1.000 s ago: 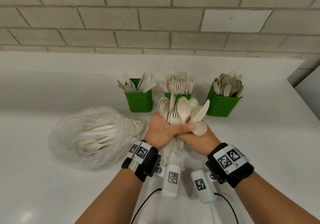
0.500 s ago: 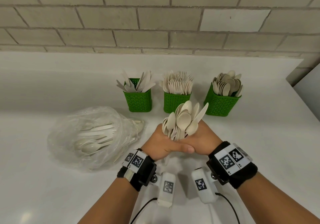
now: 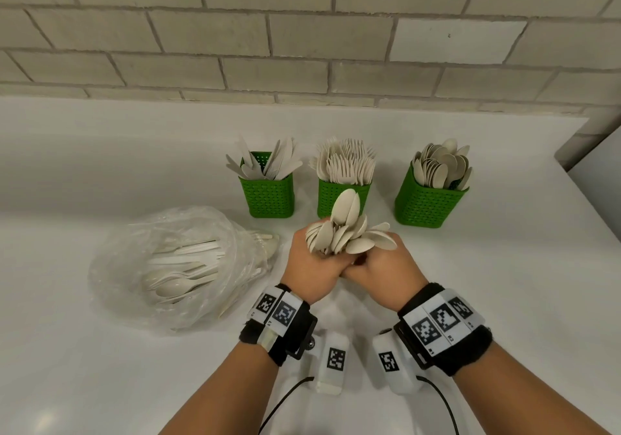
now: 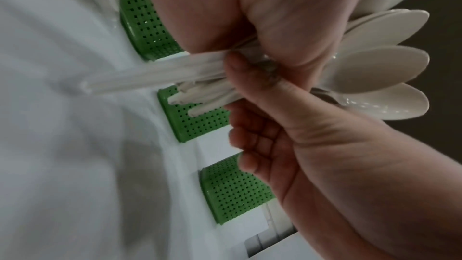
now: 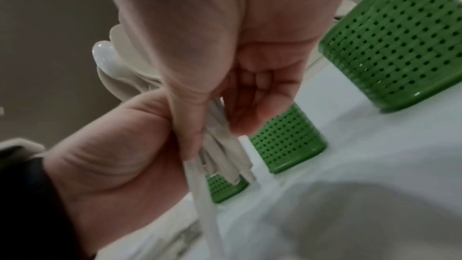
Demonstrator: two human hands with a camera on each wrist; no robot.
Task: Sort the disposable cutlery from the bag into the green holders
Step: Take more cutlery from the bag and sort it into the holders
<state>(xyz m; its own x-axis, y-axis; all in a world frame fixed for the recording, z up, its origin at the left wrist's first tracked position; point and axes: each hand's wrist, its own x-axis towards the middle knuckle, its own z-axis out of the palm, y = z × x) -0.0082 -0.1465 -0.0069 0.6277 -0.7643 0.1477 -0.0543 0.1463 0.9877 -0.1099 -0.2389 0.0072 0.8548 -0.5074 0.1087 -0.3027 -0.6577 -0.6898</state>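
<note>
A bundle of spoons point(image 3: 346, 236) is clasped between both hands above the worktop point(image 3: 504, 266), bowls fanned upward, handles protruding below the grip. The left hand point(image 3: 314, 268) is curled round the handles; the right hand point(image 3: 381, 271) is pressed against it, fingers closed on the same bundle. Three green holders point(image 3: 428, 204) are seen beyond, the plastic bag point(image 3: 174, 266) to the left.

Bare forearms, no sleeves. Black wristband point(image 3: 277, 330) on left wrist, white plates with black square-code markers on top. Same on right wristband point(image 3: 445, 329), three markers. White boxy camera module point(image 3: 333, 362) under each wrist, one marker apiece; thin black cable point(image 3: 284, 402) trailing from each.
</note>
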